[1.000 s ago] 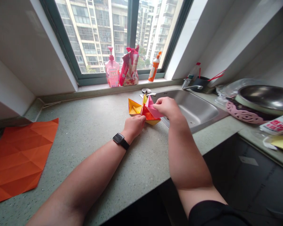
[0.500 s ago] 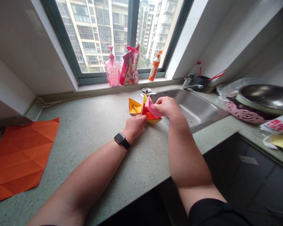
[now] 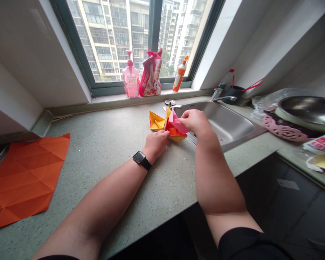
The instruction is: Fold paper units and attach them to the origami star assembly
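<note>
The right hand (image 3: 197, 122) pinches the pink paper flap (image 3: 177, 124) of a folded orange-and-yellow origami model (image 3: 157, 122) on the speckled green desk (image 3: 97, 144), the left hand (image 3: 155, 143) clamped on its base; the flap seems to want creasing down.

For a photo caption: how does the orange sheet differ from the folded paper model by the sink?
The orange sheet lies flat, marked only by a pattern of creases; the folded paper model rises in peaks and flaps. The sheet shows plain orange; the model shows yellow, orange and pink. The sheet lies untouched, while the left hand and right hand grip the model. Both are creased paper on the speckled counter.
</note>
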`<state>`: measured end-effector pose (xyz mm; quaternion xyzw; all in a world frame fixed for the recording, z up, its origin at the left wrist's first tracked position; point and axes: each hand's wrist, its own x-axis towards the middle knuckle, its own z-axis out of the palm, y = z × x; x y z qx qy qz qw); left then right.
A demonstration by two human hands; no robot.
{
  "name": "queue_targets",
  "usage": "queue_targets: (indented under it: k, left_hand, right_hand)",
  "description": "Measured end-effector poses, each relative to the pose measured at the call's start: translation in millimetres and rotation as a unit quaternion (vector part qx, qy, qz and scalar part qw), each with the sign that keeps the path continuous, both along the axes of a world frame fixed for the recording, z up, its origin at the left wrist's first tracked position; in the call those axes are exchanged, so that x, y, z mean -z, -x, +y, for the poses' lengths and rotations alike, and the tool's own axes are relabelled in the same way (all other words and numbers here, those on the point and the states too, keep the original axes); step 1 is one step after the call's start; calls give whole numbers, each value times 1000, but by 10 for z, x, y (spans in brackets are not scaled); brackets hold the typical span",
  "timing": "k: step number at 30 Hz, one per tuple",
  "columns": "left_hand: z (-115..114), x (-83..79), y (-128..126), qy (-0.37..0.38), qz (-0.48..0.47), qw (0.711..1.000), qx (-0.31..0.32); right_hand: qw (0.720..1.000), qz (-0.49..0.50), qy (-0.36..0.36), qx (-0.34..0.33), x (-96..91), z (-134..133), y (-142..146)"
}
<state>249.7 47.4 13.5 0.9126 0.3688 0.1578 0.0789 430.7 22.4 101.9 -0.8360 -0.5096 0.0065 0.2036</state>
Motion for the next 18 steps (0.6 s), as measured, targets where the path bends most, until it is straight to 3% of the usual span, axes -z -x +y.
queue_targets:
  k: [18]
  left_hand:
    - [8,16,-1,8,-3,1000,2]
  right_hand:
    - [1000,-6,9,-5,64,44,-40]
